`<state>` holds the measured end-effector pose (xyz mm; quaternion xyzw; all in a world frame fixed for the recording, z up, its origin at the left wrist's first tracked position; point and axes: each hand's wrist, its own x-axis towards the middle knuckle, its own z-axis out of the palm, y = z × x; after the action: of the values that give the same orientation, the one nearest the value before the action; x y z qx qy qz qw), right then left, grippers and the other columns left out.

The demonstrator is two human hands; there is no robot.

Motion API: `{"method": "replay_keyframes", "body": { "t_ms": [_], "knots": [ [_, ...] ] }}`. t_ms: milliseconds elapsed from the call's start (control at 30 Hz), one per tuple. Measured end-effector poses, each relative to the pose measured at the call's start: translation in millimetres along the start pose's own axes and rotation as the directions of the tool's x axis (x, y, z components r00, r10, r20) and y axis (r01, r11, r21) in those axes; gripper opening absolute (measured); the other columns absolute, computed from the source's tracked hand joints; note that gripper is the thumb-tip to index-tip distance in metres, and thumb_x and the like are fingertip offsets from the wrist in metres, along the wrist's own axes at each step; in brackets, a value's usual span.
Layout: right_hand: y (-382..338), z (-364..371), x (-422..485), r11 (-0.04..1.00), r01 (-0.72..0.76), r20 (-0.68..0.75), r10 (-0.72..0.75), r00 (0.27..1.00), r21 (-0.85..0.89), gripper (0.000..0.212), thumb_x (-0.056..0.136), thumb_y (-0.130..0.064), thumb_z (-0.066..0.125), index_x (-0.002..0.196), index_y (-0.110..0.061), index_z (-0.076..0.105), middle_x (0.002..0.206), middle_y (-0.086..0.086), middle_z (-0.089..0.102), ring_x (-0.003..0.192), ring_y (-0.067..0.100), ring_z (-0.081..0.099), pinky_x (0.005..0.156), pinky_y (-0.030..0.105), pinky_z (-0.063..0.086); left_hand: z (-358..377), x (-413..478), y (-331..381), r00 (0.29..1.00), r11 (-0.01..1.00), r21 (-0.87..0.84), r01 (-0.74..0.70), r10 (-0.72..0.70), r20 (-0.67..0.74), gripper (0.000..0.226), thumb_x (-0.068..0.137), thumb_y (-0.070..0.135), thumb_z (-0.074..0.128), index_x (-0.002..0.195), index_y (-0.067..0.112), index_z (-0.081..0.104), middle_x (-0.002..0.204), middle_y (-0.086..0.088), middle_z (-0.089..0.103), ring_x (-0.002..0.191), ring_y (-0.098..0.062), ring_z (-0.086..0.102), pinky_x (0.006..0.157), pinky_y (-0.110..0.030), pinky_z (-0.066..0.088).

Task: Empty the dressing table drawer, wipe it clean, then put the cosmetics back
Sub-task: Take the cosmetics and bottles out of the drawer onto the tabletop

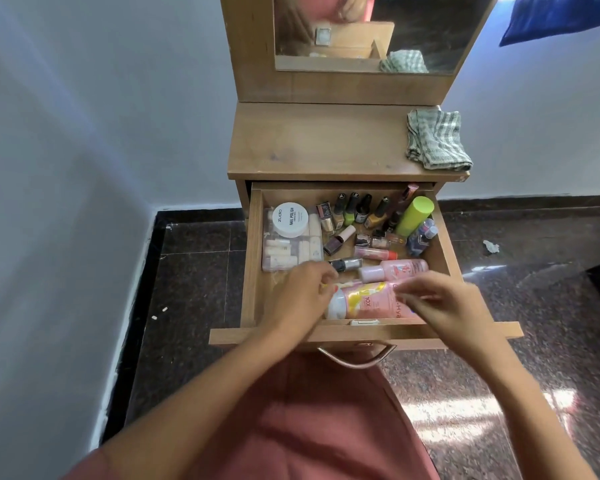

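Observation:
The wooden drawer (253,258) stands pulled out, full of cosmetics. A white round nail polish jar (289,219) rests on a clear box at the left. Several nail polish bottles (352,209) line the back, beside a green tube (414,214). A pink bottle (395,270) lies across the middle. At the front lies a large pink tube (368,301). My left hand (302,294) reaches in at that tube's white cap end, fingers curled. My right hand (440,303) hovers blurred over its other end; I cannot tell whether either hand grips it.
A folded green checked cloth (437,140) lies on the right of the dressing table top (312,143). A mirror (378,32) rises behind. The drawer's metal handle (355,355) hangs over my pink-clad lap. Dark granite floor lies on both sides, a white wall at the left.

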<state>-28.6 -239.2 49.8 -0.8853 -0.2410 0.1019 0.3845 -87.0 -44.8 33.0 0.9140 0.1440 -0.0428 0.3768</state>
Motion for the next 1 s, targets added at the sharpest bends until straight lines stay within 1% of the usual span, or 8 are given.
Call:
{"method": "replay_keyframes", "body": {
  "t_ms": [100, 233, 333, 500, 600, 800, 900, 1000],
  "knots": [
    [17, 5, 33, 0.983, -0.082, 0.114, 0.102, 0.988, -0.166, 0.015, 0.078, -0.004, 0.068, 0.092, -0.008, 0.070, 0.093, 0.007, 0.068, 0.083, 0.019, 0.062, 0.082, 0.037, 0.053, 7, 18, -10, 0.981, 0.992, 0.050, 0.114, -0.120, 0.152, 0.032, 0.083, 0.024, 0.065, 0.113, 0.017, 0.059, 0.109, -0.002, 0.064, 0.098, -0.016, 0.059, 0.083, -0.032, 0.048],
    [38, 16, 60, 0.939, -0.052, 0.162, 0.112, 0.980, -0.340, 0.020, 0.084, -0.010, 0.061, 0.103, -0.012, 0.066, 0.110, 0.005, 0.062, 0.094, 0.019, 0.058, 0.082, 0.035, 0.050, 19, 26, -15, 0.954, 0.983, 0.084, 0.164, -0.179, 0.242, 0.040, 0.076, 0.027, 0.072, 0.112, 0.016, 0.058, 0.108, -0.004, 0.063, 0.094, -0.017, 0.057, 0.071, -0.026, 0.040],
    [45, 20, 72, 0.897, -0.007, 0.220, 0.116, 0.969, -0.441, 0.024, 0.086, -0.008, 0.057, 0.108, -0.011, 0.065, 0.115, 0.006, 0.060, 0.100, 0.023, 0.059, 0.084, 0.036, 0.051, 25, 28, -18, 0.942, 0.980, 0.088, 0.177, -0.195, 0.272, 0.042, 0.073, 0.027, 0.074, 0.109, 0.016, 0.058, 0.108, -0.004, 0.063, 0.093, -0.017, 0.056, 0.070, -0.025, 0.037],
    [48, 18, 84, 0.856, 0.036, 0.298, 0.140, 0.944, -0.516, 0.035, 0.081, -0.003, 0.061, 0.114, -0.012, 0.061, 0.117, 0.005, 0.057, 0.106, 0.024, 0.056, 0.086, 0.037, 0.051, 26, 32, -19, 0.936, 0.979, 0.097, 0.178, -0.199, 0.290, 0.043, 0.070, 0.030, 0.076, 0.106, 0.016, 0.056, 0.101, -0.001, 0.059, 0.086, -0.014, 0.050, 0.067, -0.025, 0.035],
    [44, 16, 93, 0.809, 0.065, 0.352, 0.181, 0.918, -0.585, 0.040, 0.080, -0.001, 0.059, 0.118, -0.013, 0.059, 0.119, 0.006, 0.055, 0.107, 0.027, 0.056, 0.084, 0.039, 0.051, 26, 34, -21, 0.930, 0.979, 0.079, 0.188, -0.203, 0.305, 0.043, 0.068, 0.032, 0.076, 0.104, 0.018, 0.056, 0.097, 0.002, 0.057, 0.085, -0.012, 0.049, 0.056, -0.026, 0.031],
    [35, 18, 103, 0.706, 0.195, 0.463, 0.207, 0.862, -0.681, 0.045, 0.084, -0.003, 0.054, 0.127, -0.018, 0.052, 0.131, 0.005, 0.047, 0.115, 0.027, 0.048, 0.089, 0.041, 0.049, 25, 35, -23, 0.920, 0.970, 0.014, 0.242, -0.234, 0.315, 0.048, 0.065, 0.035, 0.079, 0.106, 0.020, 0.057, 0.105, 0.000, 0.062, 0.086, -0.012, 0.052, 0.066, -0.026, 0.036],
    [31, 19, 106, 0.666, 0.260, 0.514, 0.216, 0.830, -0.699, 0.041, 0.086, -0.008, 0.053, 0.126, -0.017, 0.053, 0.135, 0.005, 0.041, 0.119, 0.027, 0.043, 0.094, 0.042, 0.047, 22, 35, -20, 0.913, 0.967, -0.002, 0.256, -0.242, 0.327, 0.047, 0.066, 0.035, 0.079, 0.106, 0.019, 0.059, 0.101, 0.002, 0.061, 0.086, -0.011, 0.051, 0.066, -0.026, 0.037],
    [30, 19, 108, 0.631, 0.304, 0.547, 0.231, 0.804, -0.713, 0.035, 0.088, -0.012, 0.051, 0.122, -0.014, 0.055, 0.132, 0.008, 0.040, 0.119, 0.028, 0.042, 0.092, 0.043, 0.048, 21, 34, -18, 0.902, 0.962, -0.032, 0.270, -0.242, 0.356, 0.041, 0.068, 0.034, 0.078, 0.103, 0.018, 0.064, 0.091, 0.002, 0.062, 0.082, -0.011, 0.053, 0.065, -0.026, 0.038]
  ]
}}
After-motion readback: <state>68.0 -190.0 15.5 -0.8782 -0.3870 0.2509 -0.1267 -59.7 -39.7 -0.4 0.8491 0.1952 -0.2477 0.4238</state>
